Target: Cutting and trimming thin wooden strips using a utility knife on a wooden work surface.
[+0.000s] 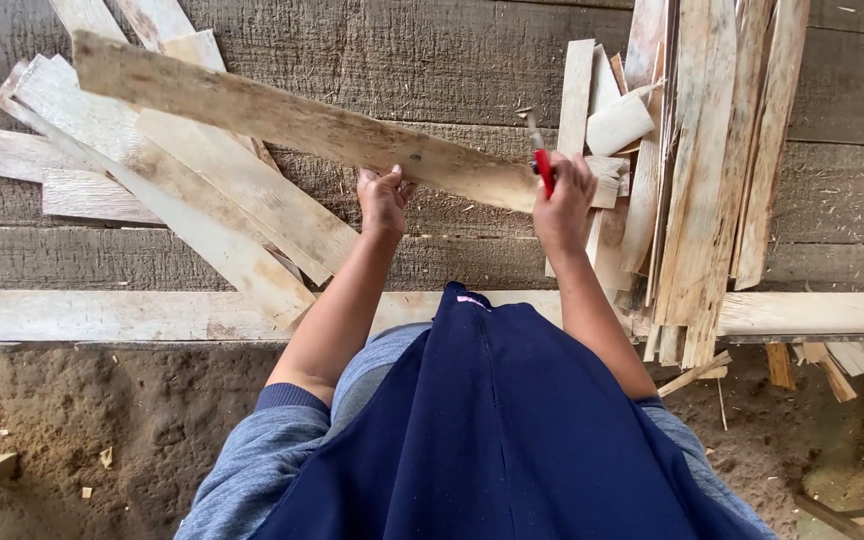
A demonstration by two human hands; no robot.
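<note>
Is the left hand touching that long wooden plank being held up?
Touching. The head view shows the left hand with fingers curled around the lower edge of the long wooden plank, no gap visible between them.

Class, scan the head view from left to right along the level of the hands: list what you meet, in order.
Fanned pale planks → left hand gripping the long plank → right hand with the red-handled tool → stack of wood strips.

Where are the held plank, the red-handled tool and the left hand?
held plank (282, 118), head view, middle of its broad face.
red-handled tool (544, 170), head view, red handle above the right hand's fist.
left hand (383, 198), head view, back of the hand under the plank's edge.
</note>
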